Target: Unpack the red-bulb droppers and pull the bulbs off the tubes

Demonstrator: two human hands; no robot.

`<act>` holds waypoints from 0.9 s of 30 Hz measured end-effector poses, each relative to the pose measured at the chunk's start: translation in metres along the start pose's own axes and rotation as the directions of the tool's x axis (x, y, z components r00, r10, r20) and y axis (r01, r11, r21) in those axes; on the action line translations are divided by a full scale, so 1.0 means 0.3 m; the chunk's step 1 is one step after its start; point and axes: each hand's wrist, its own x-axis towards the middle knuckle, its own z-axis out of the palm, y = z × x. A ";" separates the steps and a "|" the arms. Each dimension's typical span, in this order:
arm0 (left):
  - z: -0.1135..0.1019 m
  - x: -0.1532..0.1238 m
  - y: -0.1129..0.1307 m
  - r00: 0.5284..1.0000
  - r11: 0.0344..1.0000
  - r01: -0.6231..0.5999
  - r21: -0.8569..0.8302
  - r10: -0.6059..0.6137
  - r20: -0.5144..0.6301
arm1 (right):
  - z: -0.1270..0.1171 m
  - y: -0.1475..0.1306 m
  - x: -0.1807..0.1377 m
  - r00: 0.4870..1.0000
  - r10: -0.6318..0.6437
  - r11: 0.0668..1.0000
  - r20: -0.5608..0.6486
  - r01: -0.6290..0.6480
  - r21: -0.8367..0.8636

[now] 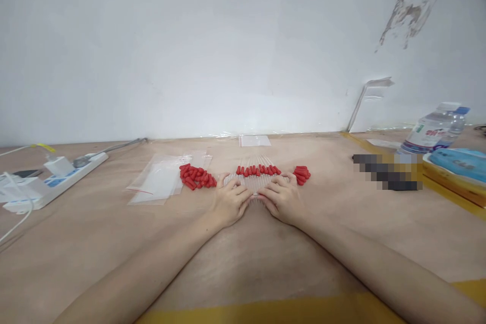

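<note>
A row of clear glass droppers with red rubber caps (257, 176) lies flat on the brown table in front of me. My left hand (230, 201) rests on the left end of the row, fingers curled over the glass tubes. At the right end my right hand (283, 197) lies the same way, fingers bent and pressed on the tubes. The two hands nearly touch at the middle. A heap of loose red caps (196, 176) lies just left of my left hand. A smaller heap of red caps (302, 174) sits right of my right hand.
Clear plastic bags (158, 181) lie left of the caps, and one small bag (254, 140) is near the wall. A white power strip with plugs (53, 178) is at far left. A water bottle (435, 129) and a blue packet in a yellow tray (457, 162) stand at right.
</note>
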 end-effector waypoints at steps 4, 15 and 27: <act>-0.010 0.005 0.002 0.999 1.000 -0.003 0.004 0.003 0.048 | -0.007 0.003 -0.003 0.999 -0.038 0.998 -0.028 0.037 -0.043; -0.009 0.002 -0.004 0.995 0.997 0.042 -0.071 -0.035 0.095 | -0.014 -0.004 -0.008 0.963 -0.143 0.975 -0.230 0.097 -0.198; -0.023 -0.007 -0.004 0.983 0.960 0.132 -0.246 -0.094 0.159 | -0.021 -0.004 -0.004 0.956 -0.119 0.973 -0.268 0.059 -0.223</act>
